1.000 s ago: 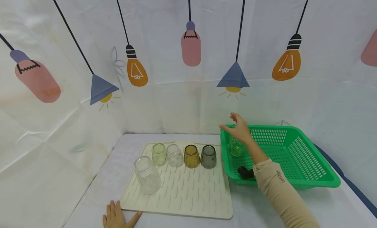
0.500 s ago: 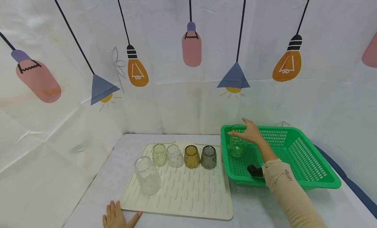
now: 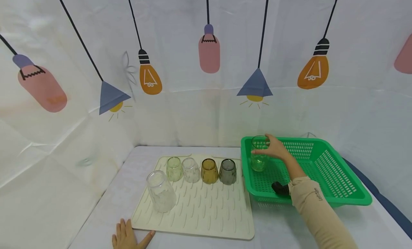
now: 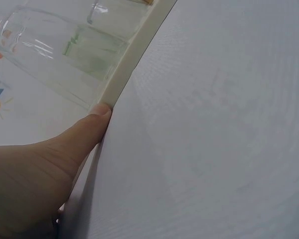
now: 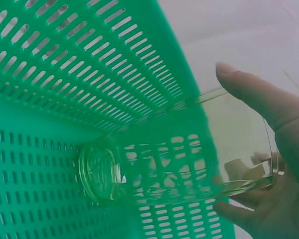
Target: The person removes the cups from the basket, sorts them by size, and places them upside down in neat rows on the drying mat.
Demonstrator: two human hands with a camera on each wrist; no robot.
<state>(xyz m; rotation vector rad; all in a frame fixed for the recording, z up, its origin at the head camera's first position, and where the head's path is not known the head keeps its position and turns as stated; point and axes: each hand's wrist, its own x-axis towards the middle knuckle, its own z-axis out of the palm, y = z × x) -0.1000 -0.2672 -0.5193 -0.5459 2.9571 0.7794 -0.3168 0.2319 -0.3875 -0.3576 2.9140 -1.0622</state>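
My right hand [image 3: 273, 149] is at the upper part of a tall clear green-tinted drinking glass [image 5: 159, 154], thumb on one side and fingers on the other. The glass stands upright in the near-left corner region of the green plastic basket [image 3: 334, 170], by its left wall. On the table my left hand [image 3: 127, 238] lies with fingers spread, its thumb [image 4: 97, 122] touching the front-left edge of the cream drying mat [image 3: 209, 213]. A large clear glass [image 3: 162, 193] stands on the mat closest to that hand.
Along the mat's back edge runs a row of small glasses: pale green [image 3: 174, 169], clear [image 3: 191, 170], amber [image 3: 209, 171] and grey [image 3: 227, 172]. A white backdrop [image 3: 193, 116] printed with lamps rises behind the table.
My right hand first drew back to the right from over the glass, then came lower and closed in around its upper part. The left hand has kept its place.
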